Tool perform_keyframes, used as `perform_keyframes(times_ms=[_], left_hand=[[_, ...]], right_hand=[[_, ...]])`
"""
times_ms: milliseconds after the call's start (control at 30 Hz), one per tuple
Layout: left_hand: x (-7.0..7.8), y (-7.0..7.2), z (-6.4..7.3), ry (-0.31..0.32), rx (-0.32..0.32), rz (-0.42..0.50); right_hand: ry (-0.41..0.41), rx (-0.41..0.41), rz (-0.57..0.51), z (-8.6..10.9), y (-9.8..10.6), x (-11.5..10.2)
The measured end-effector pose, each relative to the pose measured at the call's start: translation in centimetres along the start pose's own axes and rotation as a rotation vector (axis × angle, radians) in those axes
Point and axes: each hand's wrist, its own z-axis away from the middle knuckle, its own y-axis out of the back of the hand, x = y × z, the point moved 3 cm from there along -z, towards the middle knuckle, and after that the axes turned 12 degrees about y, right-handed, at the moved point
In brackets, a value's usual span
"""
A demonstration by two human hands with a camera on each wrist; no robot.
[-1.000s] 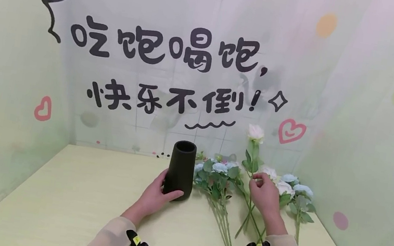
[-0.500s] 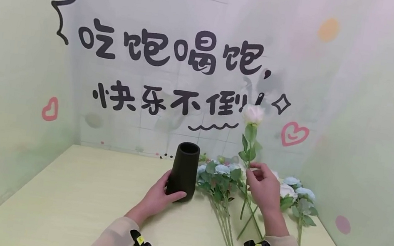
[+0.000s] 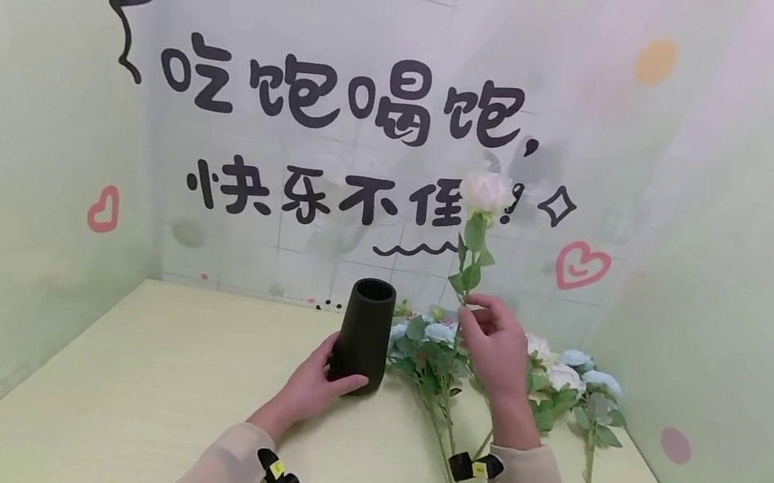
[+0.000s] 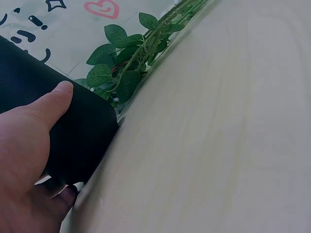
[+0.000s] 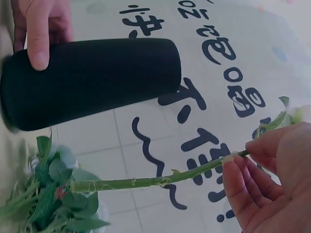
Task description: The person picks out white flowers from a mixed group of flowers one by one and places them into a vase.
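A black vase [image 3: 367, 329] stands upright on the table, its mouth facing up. My left hand [image 3: 311, 383] grips it low down, the thumb [image 4: 56, 99] lying across its side in the left wrist view. To the right of the vase, my right hand [image 3: 498, 352] pinches the green stem [image 5: 150, 181] of a white rose [image 3: 487, 194] between thumb and fingertips. The rose is upright, its bloom higher than the vase mouth. In the right wrist view the stem's cut end hangs free, apart from the vase.
Blue flowers [image 3: 439, 333] with long stems lie on the table [image 3: 189, 379] just right of the vase. Several white and blue flowers [image 3: 564, 377] lie farther right, partly behind my right arm. A printed backdrop [image 3: 359, 15] closes off the back.
My right hand has lifted the white rose off the flowers at the right and carried it up and left toward the vase. My left hand keeps its grip on the vase.
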Motion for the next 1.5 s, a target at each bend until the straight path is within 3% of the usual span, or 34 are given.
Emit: perform_keyframes(times_ms=[300, 667, 900, 1033, 1500], left_hand=[[0.2, 0.0, 0.0, -0.003, 0.002, -0.001], [0.2, 0.3, -0.1, -0.008, 0.008, -0.001], [0.1, 0.1, -0.1, -0.001, 0.008, -0.009], [0.1, 0.0, -0.1, 0.003, 0.004, -0.016], [0.1, 0.0, 0.0, 0.011, -0.001, -0.010]], right_hand=[[0.092, 0.026, -0.041, -1.8, -1.3, -3.0], [0.229, 0.137, -0.213, -4.4, -3.0, -6.5], [0.266, 0.157, -0.261, -5.0, -4.3, -7.0], [0.268, 0.179, -0.255, -4.9, -4.7, -7.0], [0.387, 0.262, -0.229, -4.2, -5.2, -7.1]])
